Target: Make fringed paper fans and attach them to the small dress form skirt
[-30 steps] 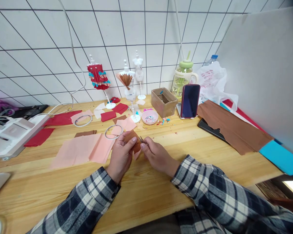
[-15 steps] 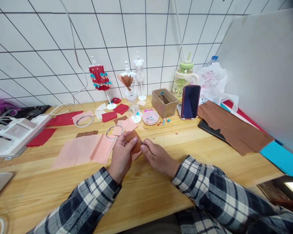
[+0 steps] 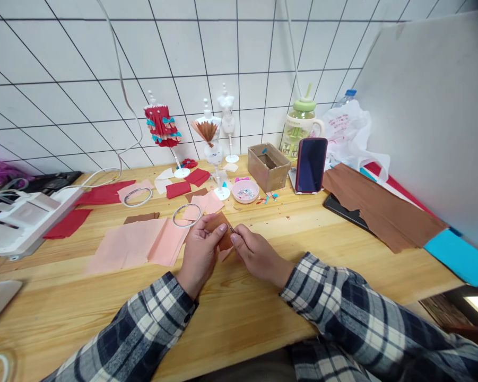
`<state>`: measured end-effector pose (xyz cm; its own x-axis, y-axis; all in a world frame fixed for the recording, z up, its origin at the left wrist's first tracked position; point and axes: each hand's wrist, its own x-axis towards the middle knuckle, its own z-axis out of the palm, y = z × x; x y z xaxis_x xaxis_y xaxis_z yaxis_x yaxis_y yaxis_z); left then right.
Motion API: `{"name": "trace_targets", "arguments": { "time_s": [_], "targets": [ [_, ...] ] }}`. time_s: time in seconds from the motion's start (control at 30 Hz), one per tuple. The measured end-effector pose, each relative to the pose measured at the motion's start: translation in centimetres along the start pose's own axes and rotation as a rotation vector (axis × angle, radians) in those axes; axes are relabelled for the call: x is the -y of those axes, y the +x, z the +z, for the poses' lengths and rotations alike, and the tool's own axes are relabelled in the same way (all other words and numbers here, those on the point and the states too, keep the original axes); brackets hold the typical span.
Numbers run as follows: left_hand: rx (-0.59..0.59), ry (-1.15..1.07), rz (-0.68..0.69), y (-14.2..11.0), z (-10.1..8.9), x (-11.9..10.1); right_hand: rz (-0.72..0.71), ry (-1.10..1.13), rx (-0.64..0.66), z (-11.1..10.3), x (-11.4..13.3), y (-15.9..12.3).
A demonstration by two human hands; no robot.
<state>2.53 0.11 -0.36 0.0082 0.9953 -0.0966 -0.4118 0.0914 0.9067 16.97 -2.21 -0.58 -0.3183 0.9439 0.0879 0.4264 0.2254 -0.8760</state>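
My left hand (image 3: 200, 257) pinches a small folded piece of brown crepe paper (image 3: 224, 241) between thumb and fingers, above the table. A pink bit (image 3: 225, 255) shows beneath its lower edge. On the right, the fingers of my right hand (image 3: 258, 253) are closed round a thin metal tool (image 3: 231, 228), probably tweezers or small scissors. Its tip is at the paper's right edge; most of it is hidden in the hand. Pink crepe paper sheets (image 3: 131, 244) lie left of my hands, and a silver ring (image 3: 187, 215) lies just behind my left hand.
Behind stand a doll form in a red dress (image 3: 162, 126), one with a brown paper fan (image 3: 206, 131) and a bare one (image 3: 227, 119). Nearby are a pink bowl (image 3: 245, 198), a cardboard box (image 3: 276, 178) and a propped phone (image 3: 311, 167). Brown paper (image 3: 390, 212) lies right; a power strip (image 3: 35, 223) left.
The brown paper has turned slightly, and its cut-like right edge looks a little different near the tool's tip. Both hands stay almost in place.
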Motion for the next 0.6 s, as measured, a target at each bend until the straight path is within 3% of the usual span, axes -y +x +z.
{"name": "trace_targets", "arguments": {
  "time_s": [0.6],
  "targets": [
    [0.002, 0.003, -0.020, -0.23, 0.22, -0.26, 0.004, -0.016, 0.002, -0.07, -0.06, 0.04]
  ]
}}
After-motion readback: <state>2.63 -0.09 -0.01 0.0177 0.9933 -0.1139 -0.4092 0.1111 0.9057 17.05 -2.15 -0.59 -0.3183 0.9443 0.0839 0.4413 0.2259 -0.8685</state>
